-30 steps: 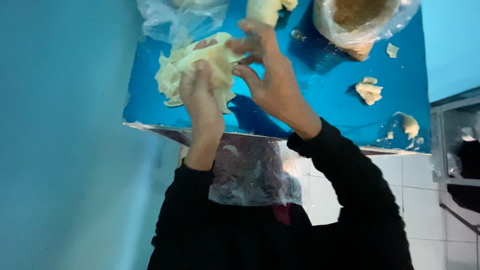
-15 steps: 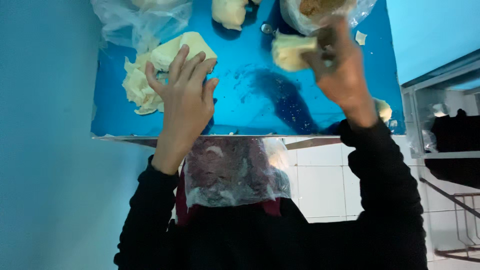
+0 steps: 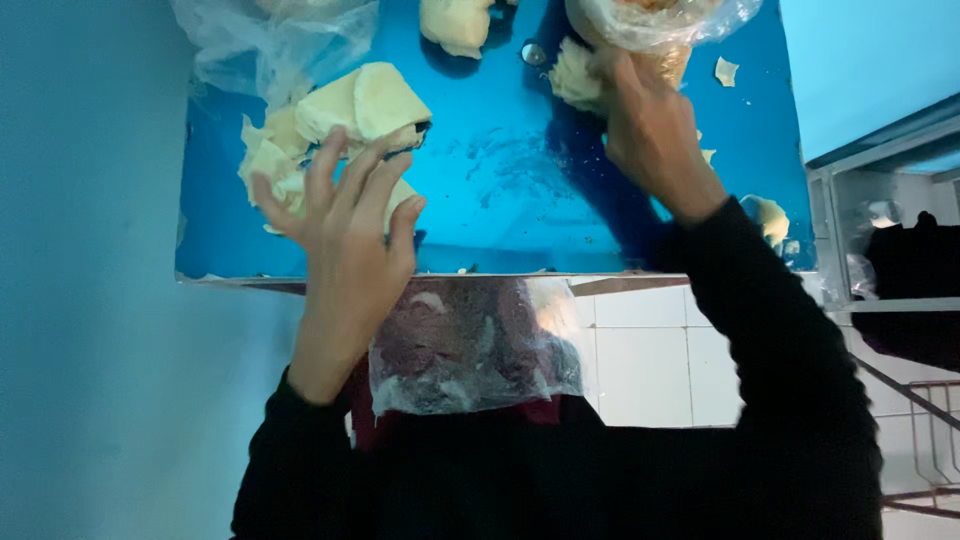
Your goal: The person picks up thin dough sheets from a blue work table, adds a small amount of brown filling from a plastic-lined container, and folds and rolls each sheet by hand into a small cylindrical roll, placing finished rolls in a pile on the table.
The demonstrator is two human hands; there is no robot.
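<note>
My left hand (image 3: 345, 215) hovers with fingers spread over the near side of a pile of pale yellow folded dough sheets (image 3: 365, 100) on the blue table top (image 3: 500, 200); it holds nothing. My right hand (image 3: 650, 130) is at the far right and grips a ragged piece of dough (image 3: 575, 75). That piece is right beside a plastic-lined bowl (image 3: 650, 15) holding a brownish filling. Both arms are in black sleeves.
A lump of dough (image 3: 455, 22) lies at the far edge and a crumpled clear plastic bag (image 3: 270, 40) at the far left. Small dough scraps (image 3: 765, 215) dot the right side. A clear plastic apron (image 3: 470, 345) hangs below the table edge. A metal rack (image 3: 880, 230) stands on the right.
My right hand left the dough pile and carried a piece right to the bowl. My left hand lifted off the pile and drew back toward the near edge, fingers spread.
</note>
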